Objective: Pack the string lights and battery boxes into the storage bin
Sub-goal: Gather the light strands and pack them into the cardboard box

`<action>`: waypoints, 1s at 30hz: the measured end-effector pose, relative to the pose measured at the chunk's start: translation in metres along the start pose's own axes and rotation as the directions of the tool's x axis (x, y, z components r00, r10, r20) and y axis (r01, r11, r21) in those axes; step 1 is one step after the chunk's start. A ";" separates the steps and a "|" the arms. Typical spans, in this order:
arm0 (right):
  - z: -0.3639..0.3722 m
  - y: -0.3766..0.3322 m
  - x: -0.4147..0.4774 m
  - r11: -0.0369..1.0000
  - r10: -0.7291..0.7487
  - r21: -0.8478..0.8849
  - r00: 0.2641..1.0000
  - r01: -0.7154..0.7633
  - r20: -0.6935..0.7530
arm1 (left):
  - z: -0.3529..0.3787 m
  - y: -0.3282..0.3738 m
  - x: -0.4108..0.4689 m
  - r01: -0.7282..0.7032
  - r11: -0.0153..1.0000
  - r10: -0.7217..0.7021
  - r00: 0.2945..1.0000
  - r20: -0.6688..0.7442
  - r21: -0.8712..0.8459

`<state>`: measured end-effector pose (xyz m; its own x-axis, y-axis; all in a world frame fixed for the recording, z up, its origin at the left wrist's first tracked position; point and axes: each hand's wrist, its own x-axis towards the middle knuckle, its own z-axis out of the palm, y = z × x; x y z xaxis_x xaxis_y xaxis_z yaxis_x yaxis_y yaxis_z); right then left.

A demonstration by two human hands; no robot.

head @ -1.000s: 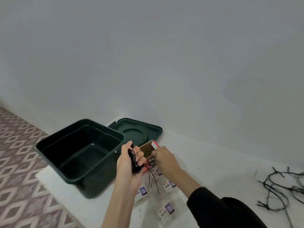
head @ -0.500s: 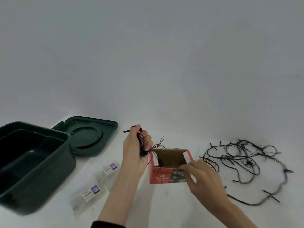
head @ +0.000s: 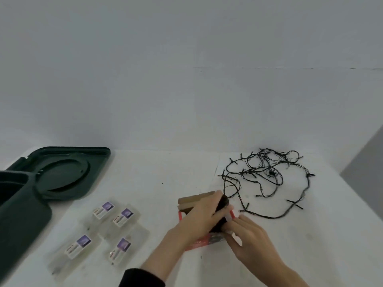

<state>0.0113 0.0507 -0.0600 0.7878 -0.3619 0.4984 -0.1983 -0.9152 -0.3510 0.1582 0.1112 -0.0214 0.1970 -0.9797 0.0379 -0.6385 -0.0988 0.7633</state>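
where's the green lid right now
In the head view the dark green lid lies flat on the white table at far left, next to the storage bin, with the clear battery boxes nearer the camera.

The bin [head: 18,214] runs off the left edge. The left hand [head: 196,222] half hides the bundle [head: 221,211] it clasps. With the right hand [head: 251,243], whose hold is unclear, it covers most of the box [head: 199,243]. Print on the battery boxes [head: 122,218] is blurred.

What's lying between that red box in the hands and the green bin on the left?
Four flat packets lie on the table between the box and the bin. They are low, so a lifted box would likely pass over them. The bin's lid is off, lying behind it.
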 end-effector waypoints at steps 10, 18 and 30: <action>-0.002 0.000 0.000 0.998 0.030 0.060 0.998 -0.033 0.059 | -0.004 -0.009 -0.004 -0.024 0.926 -0.132 0.914 0.383 0.377; -0.016 -0.005 0.012 0.995 0.056 0.078 0.991 -0.066 0.120 | -0.007 -0.010 0.006 -0.003 0.884 -0.149 0.946 0.287 0.468; -0.017 -0.023 0.064 0.963 0.240 -0.240 0.802 -0.125 0.548 | -0.058 0.000 -0.002 0.048 0.954 -0.170 0.900 0.400 0.297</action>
<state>0.0566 0.0455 -0.0069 0.9031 -0.4125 -0.1189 -0.4290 -0.8785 -0.2102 0.2014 0.1229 0.0161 -0.0119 -0.9351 -0.3542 -0.8202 -0.1935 0.5383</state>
